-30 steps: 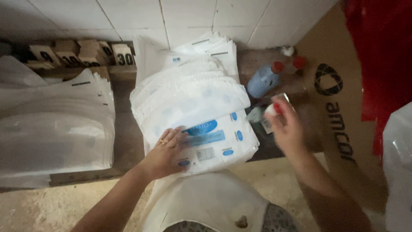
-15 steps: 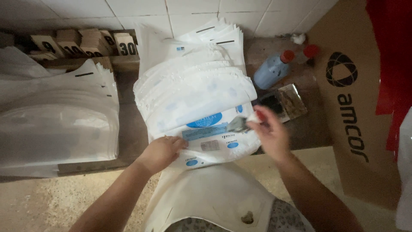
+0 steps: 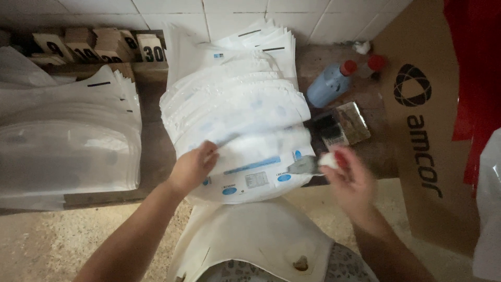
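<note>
A fanned stack of white pouches with blue print [image 3: 240, 125] lies on a dark wooden bench [image 3: 154, 151]. My left hand [image 3: 192, 168] presses on the left edge of the top pouch [image 3: 255, 167]. My right hand [image 3: 348, 175] hovers at that pouch's right edge, fingers closed on a small white and red object [image 3: 329, 159] with a grey end touching the pouch; motion blur hides what it is.
A second stack of clear-white pouches [image 3: 68, 141] lies at the left. Wooden number blocks [image 3: 94, 47] stand along the tiled wall. A blue bottle with a red cap [image 3: 329, 83] and a dark ink pad [image 3: 339, 128] sit at the right beside a cardboard box [image 3: 433, 130].
My right hand came from the ink pad area down to the top pouch's right edge. My left hand shifted slightly up along the pouch's left side.
</note>
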